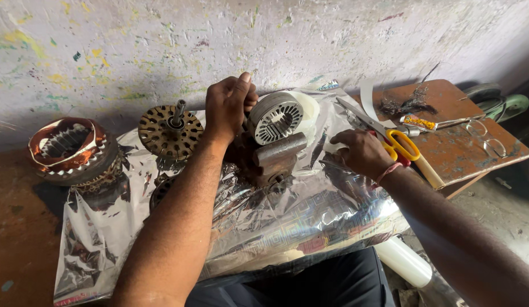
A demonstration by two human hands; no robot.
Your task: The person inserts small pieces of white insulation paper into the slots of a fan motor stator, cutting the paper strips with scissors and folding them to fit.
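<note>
My left hand (229,105) is clamped on the rim of the heavy, rigid slotted stator core (274,117), best gripped there, while my right hand (361,152) presses fingers together on crinkly foil sheet (287,222).

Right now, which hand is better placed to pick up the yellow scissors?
Right. The right hand rests on the foil sheet right beside the yellow-handled scissors, nearly touching the handles. The left hand sits farther off, atop the slotted metal stator core in the vise.
</note>
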